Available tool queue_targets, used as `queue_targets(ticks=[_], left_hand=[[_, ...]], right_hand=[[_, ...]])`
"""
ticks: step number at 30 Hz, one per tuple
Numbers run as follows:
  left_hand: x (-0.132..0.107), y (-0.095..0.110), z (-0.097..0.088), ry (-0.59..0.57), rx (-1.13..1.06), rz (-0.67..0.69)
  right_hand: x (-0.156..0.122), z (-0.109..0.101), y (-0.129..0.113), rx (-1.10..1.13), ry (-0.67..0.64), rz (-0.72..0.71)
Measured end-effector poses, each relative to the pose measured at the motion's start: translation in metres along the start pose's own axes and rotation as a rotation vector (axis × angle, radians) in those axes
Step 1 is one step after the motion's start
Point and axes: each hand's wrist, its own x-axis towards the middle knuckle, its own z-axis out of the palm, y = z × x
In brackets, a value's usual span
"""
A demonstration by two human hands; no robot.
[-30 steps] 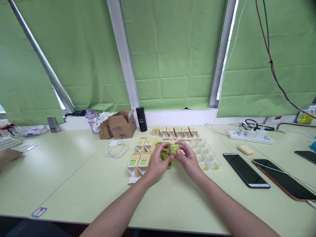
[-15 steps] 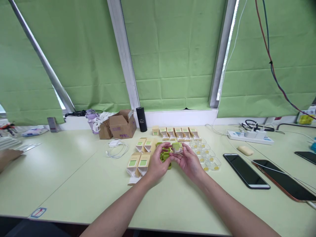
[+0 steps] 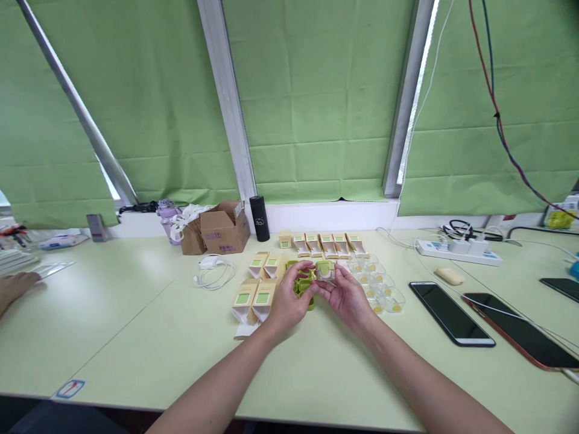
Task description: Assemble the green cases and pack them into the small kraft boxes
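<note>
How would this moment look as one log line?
right hand: holds small green-topped case | left hand: beside it, contact unclear | nearby: clear containers, green pieces

A pale green worktable point(image 3: 190, 355) spans the full width of the view; a straight seam point(image 3: 126, 328) divides its top. A low white wall point(image 3: 312, 210) runs directly behind the worktable. Above and behind the worktable, light green fabric blinds point(image 3: 316, 108) hang between grey window posts point(image 3: 228, 90). Daylight enters through narrow gaps point(image 3: 110, 182) beside the blinds. The area beneath the worktable's front edge is dark.
</note>
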Motion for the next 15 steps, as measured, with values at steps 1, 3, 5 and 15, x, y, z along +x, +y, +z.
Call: queue_targets(ticks=[1,3,5,15], left_hand=[[0.0002,0.0,-0.0001,0.0,0.0,0.003],[0.0006,0.0003,-0.0003,0.001,-0.008,0.006],[0.0007,0.0008,-0.0003,0.003,-0.022,-0.006],[0.0024,0.0008,0.001,-0.011,-0.076,-0.061]], right_hand=[[-0.0008,0.0013,-0.001,-0.007,0.004,-0.006],[-0.0025,0.0035,-0.0027,-0.023,0.011,-0.019],[-0.0037,0.0048,-0.0035,-0.04,0.021,-0.033],[-0.0053,0.0065,-0.0004,-0.215,0.069,-0.165]])
